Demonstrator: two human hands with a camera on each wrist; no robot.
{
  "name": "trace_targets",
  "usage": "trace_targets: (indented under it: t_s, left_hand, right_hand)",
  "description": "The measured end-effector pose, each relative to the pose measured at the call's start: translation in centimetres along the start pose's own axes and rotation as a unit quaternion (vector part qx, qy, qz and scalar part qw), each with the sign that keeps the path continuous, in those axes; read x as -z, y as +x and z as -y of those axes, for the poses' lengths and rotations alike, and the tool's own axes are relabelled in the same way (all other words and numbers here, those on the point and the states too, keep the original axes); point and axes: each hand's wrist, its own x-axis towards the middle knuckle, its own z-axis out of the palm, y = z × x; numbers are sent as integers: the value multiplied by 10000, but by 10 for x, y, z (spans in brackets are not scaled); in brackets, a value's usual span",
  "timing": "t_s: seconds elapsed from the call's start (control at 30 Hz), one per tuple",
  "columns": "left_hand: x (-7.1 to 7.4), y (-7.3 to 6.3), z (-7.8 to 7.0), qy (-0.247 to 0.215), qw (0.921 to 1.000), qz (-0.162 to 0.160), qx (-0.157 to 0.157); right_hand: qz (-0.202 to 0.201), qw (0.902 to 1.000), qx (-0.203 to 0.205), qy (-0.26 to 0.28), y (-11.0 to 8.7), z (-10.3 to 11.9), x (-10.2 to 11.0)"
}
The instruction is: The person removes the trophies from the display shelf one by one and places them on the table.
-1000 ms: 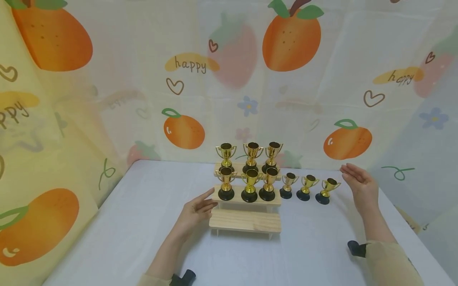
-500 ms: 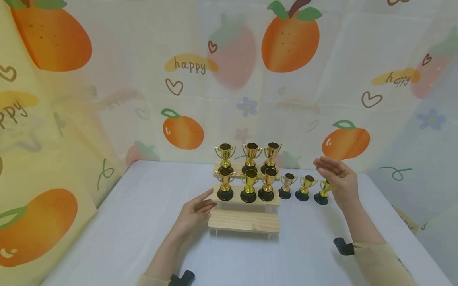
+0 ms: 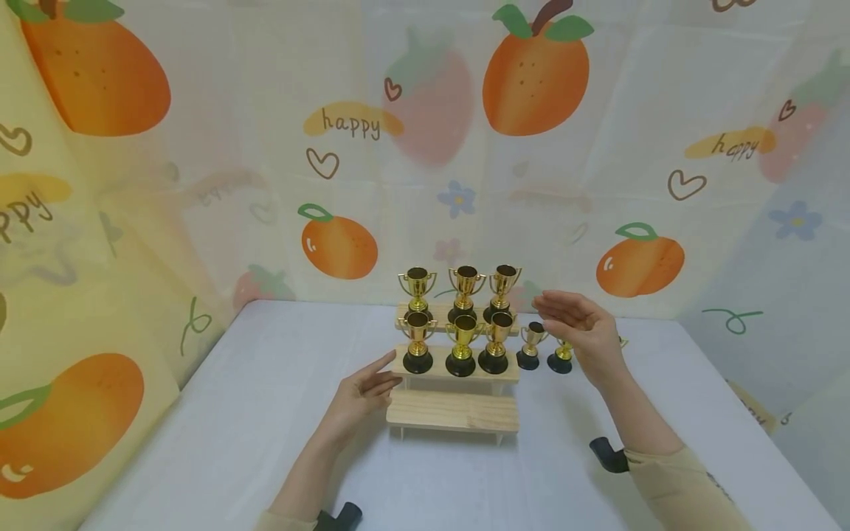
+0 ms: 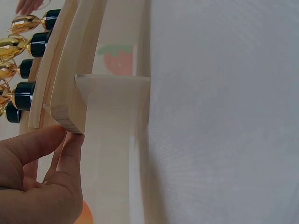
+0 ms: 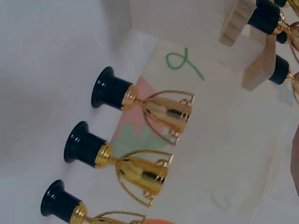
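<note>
My left hand (image 3: 361, 391) touches the left end of the middle step of a wooden tiered display stand (image 3: 453, 410). In the left wrist view its fingertips meet the end grain of a board (image 4: 67, 122). My right hand (image 3: 584, 335) hovers, holding nothing, its fingers fairly straight and close together. Below and behind it, small gold trophy cups with black bases stand in a row: the nearest to the stand (image 3: 533, 341), a middle one (image 3: 561, 359) and a third mostly covered by the hand. The right wrist view shows this row, with the middle trophy (image 5: 142, 175) at its centre.
Three trophies (image 3: 467, 284) stand on the stand's back step and three (image 3: 462, 345) on the middle step. The front step carries nothing. Under everything lies a white-covered table (image 3: 246, 413). Right behind hangs a fruit-printed curtain (image 3: 265, 133).
My right hand has moved left from beyond the loose row to above it, now covering part of the row. The left hand and the trophies have stayed in place.
</note>
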Motion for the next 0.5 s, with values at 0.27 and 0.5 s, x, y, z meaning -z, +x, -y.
trace_targets:
  t_s: [0.27, 0.5]
  left_hand:
    - [-1, 0, 0, -2, 10000, 23, 1]
    - [-1, 0, -1, -41, 10000, -6, 4]
  right_hand:
    - [55, 9990, -186, -399, 3, -5, -10]
    - [142, 9956, -405, -832, 6, -13, -15]
